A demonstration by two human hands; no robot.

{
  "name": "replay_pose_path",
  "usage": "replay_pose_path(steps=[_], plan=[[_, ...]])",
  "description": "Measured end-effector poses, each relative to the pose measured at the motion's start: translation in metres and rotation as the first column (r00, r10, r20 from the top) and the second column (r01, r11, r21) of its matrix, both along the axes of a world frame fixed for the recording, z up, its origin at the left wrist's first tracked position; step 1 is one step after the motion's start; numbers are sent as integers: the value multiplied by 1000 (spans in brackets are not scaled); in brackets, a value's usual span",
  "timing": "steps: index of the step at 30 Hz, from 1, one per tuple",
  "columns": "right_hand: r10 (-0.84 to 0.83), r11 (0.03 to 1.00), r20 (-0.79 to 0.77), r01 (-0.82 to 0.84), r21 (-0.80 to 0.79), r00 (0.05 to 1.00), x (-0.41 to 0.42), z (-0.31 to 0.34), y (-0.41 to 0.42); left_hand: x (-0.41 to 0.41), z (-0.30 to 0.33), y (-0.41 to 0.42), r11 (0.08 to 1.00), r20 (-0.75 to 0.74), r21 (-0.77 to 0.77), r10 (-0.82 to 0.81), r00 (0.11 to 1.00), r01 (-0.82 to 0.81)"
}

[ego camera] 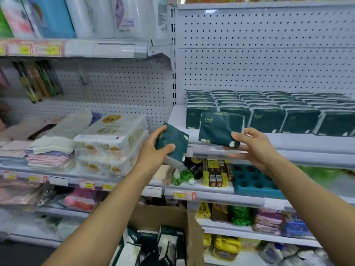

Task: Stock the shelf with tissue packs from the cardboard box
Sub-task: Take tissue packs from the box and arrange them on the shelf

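My left hand point(155, 145) grips a dark green tissue pack point(173, 140), tilted, just left of the shelf point(288, 144). My right hand point(251, 145) pinches the lower right corner of a second dark green tissue pack point(219, 127), held upright at the shelf's front edge. Behind it stand rows of the same green tissue packs point(269, 108), filling the shelf from the left post to the right. Below, between my forearms, an open cardboard box point(163, 217) holds several more green and white packs point(167, 244).
White paper-roll bundles point(113, 139) and folded cloths point(51, 150) fill the left shelf at the same height. The shelf below holds small boxes point(215, 173) and a teal tray point(255, 181). Pegboard backs the bay above the green packs.
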State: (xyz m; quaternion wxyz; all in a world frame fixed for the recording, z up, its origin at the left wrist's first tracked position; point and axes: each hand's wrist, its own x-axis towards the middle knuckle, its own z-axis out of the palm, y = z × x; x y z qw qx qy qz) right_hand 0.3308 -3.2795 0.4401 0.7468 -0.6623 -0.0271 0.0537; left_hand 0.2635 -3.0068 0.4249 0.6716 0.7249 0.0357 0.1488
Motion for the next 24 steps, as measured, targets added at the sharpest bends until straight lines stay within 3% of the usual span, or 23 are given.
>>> replay_pose_path(steps=[9, 24], plan=[[-87, 896, 307, 210, -393, 948, 65, -12, 29, 31, 0, -4, 987, -66, -119, 98, 993, -105], [-118, 747, 280, 271, -607, 953, 103, -20, 48, 38, 1, -4, 990, -58, -130, 50, 997, -57]])
